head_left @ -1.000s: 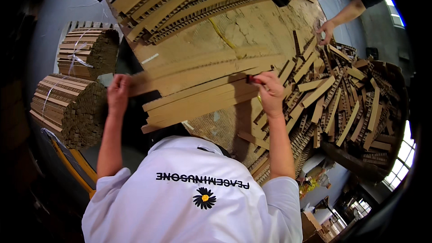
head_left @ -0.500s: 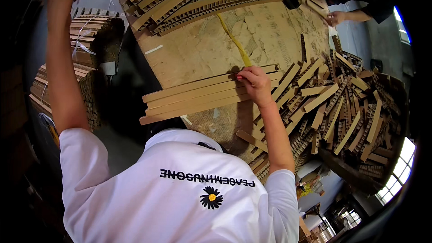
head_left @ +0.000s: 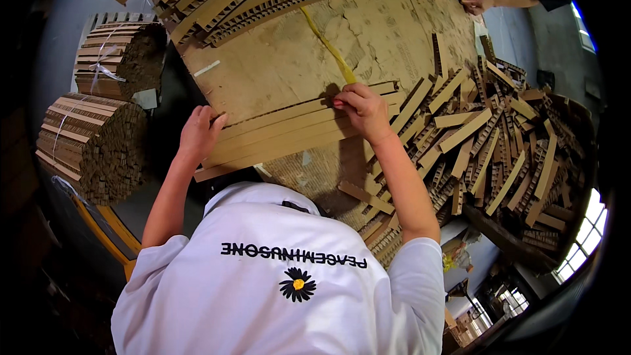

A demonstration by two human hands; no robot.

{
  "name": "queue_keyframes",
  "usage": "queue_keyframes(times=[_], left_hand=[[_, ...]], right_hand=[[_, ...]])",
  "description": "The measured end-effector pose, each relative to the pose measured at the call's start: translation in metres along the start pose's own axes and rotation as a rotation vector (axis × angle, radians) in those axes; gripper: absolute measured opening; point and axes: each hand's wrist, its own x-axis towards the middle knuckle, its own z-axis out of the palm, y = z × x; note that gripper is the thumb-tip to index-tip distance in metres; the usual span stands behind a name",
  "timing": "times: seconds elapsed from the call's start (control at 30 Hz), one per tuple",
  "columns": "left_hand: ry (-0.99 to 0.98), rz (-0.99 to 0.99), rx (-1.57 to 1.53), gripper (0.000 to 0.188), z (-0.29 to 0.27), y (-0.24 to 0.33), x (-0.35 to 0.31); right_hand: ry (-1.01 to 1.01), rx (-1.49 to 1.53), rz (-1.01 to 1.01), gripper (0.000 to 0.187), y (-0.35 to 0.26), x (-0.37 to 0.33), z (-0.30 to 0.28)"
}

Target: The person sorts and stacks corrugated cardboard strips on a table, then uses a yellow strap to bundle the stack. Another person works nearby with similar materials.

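Observation:
Several long brown honeycomb cardboard strips [head_left: 282,133] lie side by side on the table in front of me. My left hand [head_left: 201,134] is at their left ends, its fingers and thumb closed on the end of the farthest strip. Toward their right ends, my right hand [head_left: 365,113] pinches the far edge of the same row, a red spot showing at a fingertip. Just beyond the right hand, a yellow strap [head_left: 327,43] runs away across the worn tabletop [head_left: 263,69].
Long cardboard strips [head_left: 263,1] are stacked at the table's far side. Short cardboard pieces [head_left: 486,151] are heaped at the right. Tied bundles [head_left: 92,138] stand at the left, near a yellow frame [head_left: 108,227]. Another person's hands [head_left: 476,3] hold a strip at the far right.
My left hand has come down from the far left to the strips' left ends. The right hand stays at the row. The other person's hands have drawn together.

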Motion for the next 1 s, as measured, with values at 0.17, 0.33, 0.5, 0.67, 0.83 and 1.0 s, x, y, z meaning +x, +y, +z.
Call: queue_keyframes(times=[0.17, 0.33, 0.5, 0.67, 0.83, 1.0], left_hand=[[-0.115, 0.053, -0.053, 0.028, 0.005, -0.013, 0.003], [-0.112, 0.135, -0.097, 0.034, 0.012, -0.023, 0.004], [-0.204, 0.055, -0.021, 0.034, 0.007, -0.017, -0.008], [-0.177, 0.173, -0.026, 0.032, 0.004, -0.022, -0.006], [-0.173, 0.131, -0.132, 0.025, -0.008, -0.003, -0.008], [0.155, 0.417, -0.176, 0.013, -0.092, 0.012, 0.007]], right_hand=[[0.011, 0.005, -0.015, 0.01, 0.001, 0.0, 0.002], [0.038, 0.026, -0.09, 0.007, 0.01, -0.003, 0.005], [0.015, 0.008, -0.005, 0.014, -0.002, -0.005, 0.001], [0.018, -0.023, -0.013, 0.012, -0.006, -0.001, -0.002], [0.01, 0.066, 0.013, 0.01, 0.012, -0.01, 0.005], [0.479, 0.398, 0.256, 0.016, -0.047, -0.01, -0.052]])
